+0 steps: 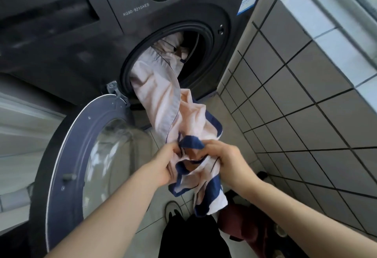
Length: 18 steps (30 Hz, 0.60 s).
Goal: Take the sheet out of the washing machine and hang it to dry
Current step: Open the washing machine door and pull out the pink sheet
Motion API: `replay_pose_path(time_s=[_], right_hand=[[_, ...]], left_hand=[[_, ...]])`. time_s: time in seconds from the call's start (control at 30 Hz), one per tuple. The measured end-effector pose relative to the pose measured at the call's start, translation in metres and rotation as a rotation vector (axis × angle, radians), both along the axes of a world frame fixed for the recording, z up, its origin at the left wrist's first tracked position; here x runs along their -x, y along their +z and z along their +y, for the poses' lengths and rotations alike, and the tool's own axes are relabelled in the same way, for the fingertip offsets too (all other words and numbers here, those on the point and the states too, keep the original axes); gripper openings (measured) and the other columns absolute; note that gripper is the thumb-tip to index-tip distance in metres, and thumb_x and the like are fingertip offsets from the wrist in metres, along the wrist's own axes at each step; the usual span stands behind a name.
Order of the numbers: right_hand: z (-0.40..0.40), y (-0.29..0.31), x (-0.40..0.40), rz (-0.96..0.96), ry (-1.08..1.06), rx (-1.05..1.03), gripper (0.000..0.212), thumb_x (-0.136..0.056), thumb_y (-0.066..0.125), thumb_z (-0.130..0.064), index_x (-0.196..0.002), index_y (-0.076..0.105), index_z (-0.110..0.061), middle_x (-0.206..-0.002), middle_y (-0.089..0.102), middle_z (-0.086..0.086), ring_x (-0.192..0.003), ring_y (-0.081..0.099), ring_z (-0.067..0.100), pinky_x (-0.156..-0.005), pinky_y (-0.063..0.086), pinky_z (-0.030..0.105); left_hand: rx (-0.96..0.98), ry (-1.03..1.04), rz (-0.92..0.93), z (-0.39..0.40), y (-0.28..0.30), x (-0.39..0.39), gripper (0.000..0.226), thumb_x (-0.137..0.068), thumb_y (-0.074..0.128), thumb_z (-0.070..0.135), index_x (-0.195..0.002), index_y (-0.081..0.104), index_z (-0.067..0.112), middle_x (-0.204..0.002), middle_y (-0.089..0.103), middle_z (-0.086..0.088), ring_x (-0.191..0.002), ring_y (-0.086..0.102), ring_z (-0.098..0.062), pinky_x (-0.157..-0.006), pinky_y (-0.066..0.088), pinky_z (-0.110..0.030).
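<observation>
Dark grey metal washing machine (67,57), front-loading, round door (85,155) with domed clear window swung open. Pale pink sheet (157,94), soft and creased with navy border, trails from the drum down to the hands. Left hand (163,166) and right hand (226,161) both clenched on its bunched end.

Washing machine (85,39), dark grey, door (67,155) open at 9 o'clock. Pale pink sheet (159,94), navy-edged, trailing from drum. Left hand (163,166) and right hand (226,161) both gripping its bunched end.
</observation>
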State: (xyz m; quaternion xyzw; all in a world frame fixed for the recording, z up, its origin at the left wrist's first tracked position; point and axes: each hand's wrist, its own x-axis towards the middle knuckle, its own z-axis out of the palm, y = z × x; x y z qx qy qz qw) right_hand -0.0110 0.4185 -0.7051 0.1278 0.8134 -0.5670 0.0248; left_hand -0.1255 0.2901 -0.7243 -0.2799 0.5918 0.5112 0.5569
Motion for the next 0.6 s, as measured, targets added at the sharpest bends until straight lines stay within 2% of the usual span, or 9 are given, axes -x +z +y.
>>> replay_pose_path(time_s=[0.07, 0.1, 0.17, 0.23, 0.33, 0.4, 0.47, 0.53, 0.6], right_hand=[[-0.014, -0.001, 0.002, 0.028, 0.066, -0.036, 0.025, -0.07, 0.069, 0.001, -0.087, 0.073, -0.017, -0.106, 0.069, -0.008, -0.103, 0.059, 0.002, -0.093, 0.045, 0.019], [-0.019, -0.001, 0.003, 0.038, 0.093, -0.048, 0.027, -0.07, 0.068, 0.004, -0.088, 0.074, -0.016, -0.105, 0.069, -0.007, -0.101, 0.059, 0.0, -0.091, 0.044, 0.016], [-0.026, 0.0, 0.004, -0.031, 0.118, -0.026, 0.037, -0.073, 0.063, 0.005, -0.096, 0.073, -0.022, -0.104, 0.069, -0.011, -0.099, 0.061, -0.001, -0.091, 0.047, 0.021], [-0.027, 0.004, 0.005, -0.151, 0.183, 0.068, 0.053, -0.074, 0.053, 0.007, -0.112, 0.066, -0.027, -0.108, 0.068, -0.012, -0.105, 0.061, -0.001, -0.094, 0.048, 0.026], [-0.01, 0.012, 0.008, -0.332, 0.165, 0.481, 0.068, -0.072, 0.035, 0.018, -0.127, 0.048, -0.019, -0.111, 0.069, 0.0, -0.109, 0.062, 0.012, -0.08, 0.049, 0.026], [0.01, 0.007, 0.012, -0.369, -0.114, 0.547, 0.056, -0.076, 0.035, 0.023, -0.12, 0.053, -0.007, -0.111, 0.068, 0.013, -0.101, 0.063, 0.02, -0.073, 0.05, 0.027], [0.026, -0.005, 0.015, -0.433, -0.437, 0.401, 0.039, -0.083, 0.04, 0.012, -0.112, 0.059, -0.006, -0.108, 0.066, 0.013, -0.097, 0.062, 0.024, -0.077, 0.052, 0.035], [0.034, -0.018, 0.019, -0.602, -0.614, 0.362, 0.019, -0.094, 0.046, -0.013, -0.107, 0.059, -0.007, -0.097, 0.061, 0.007, -0.085, 0.057, 0.024, -0.076, 0.048, 0.04], [0.038, -0.028, 0.028, -0.765, -0.692, 0.54, 0.037, -0.096, 0.047, -0.044, -0.112, 0.055, -0.012, -0.103, 0.059, 0.006, -0.091, 0.059, 0.027, -0.086, 0.049, 0.043]], left_hand=[[-0.075, 0.038, -0.036, 0.002, 0.005, -0.001, 0.038, -0.1, 0.041, 0.034, -0.122, 0.058, 0.008, -0.069, 0.07, -0.01, -0.066, 0.069, -0.029, -0.059, 0.056, -0.027], [-0.09, 0.025, -0.032, 0.003, 0.005, -0.003, 0.036, -0.1, 0.043, 0.038, -0.114, 0.06, 0.009, -0.079, 0.069, -0.004, -0.077, 0.069, -0.031, -0.068, 0.055, -0.03], [-0.057, -0.044, 0.014, -0.003, 0.002, -0.006, 0.026, -0.1, 0.047, 0.029, -0.087, 0.058, 0.009, -0.076, 0.06, -0.004, -0.067, 0.06, -0.022, -0.06, 0.051, -0.024], [0.025, -0.035, -0.013, -0.01, -0.002, -0.006, 0.023, -0.097, 0.051, 0.016, -0.078, 0.057, 0.005, -0.073, 0.057, -0.011, -0.064, 0.057, -0.022, -0.061, 0.05, -0.026], [0.053, -0.06, 0.031, -0.021, -0.006, -0.007, 0.006, -0.089, 0.061, 0.007, -0.092, 0.066, 0.006, -0.072, 0.069, -0.013, -0.065, 0.066, -0.025, -0.061, 0.054, -0.031], [0.045, -0.057, 0.076, -0.024, -0.002, -0.006, 0.017, -0.085, 0.062, 0.0, -0.099, 0.068, 0.007, -0.078, 0.072, -0.014, -0.07, 0.068, -0.027, -0.063, 0.055, -0.032], [0.043, -0.095, 0.125, -0.026, 0.005, -0.006, 0.026, -0.08, 0.062, -0.004, -0.103, 0.067, 0.005, -0.09, 0.072, -0.018, -0.078, 0.068, -0.03, -0.071, 0.056, -0.035], [0.059, -0.161, 0.171, -0.028, 0.012, -0.006, 0.025, -0.08, 0.062, -0.005, -0.102, 0.066, 0.005, -0.091, 0.071, -0.017, -0.079, 0.067, -0.029, -0.071, 0.054, -0.034], [0.052, -0.222, 0.193, -0.032, 0.016, -0.007, 0.024, -0.08, 0.063, -0.006, -0.101, 0.066, 0.004, -0.088, 0.07, -0.013, -0.079, 0.066, -0.026, -0.071, 0.053, -0.032]])
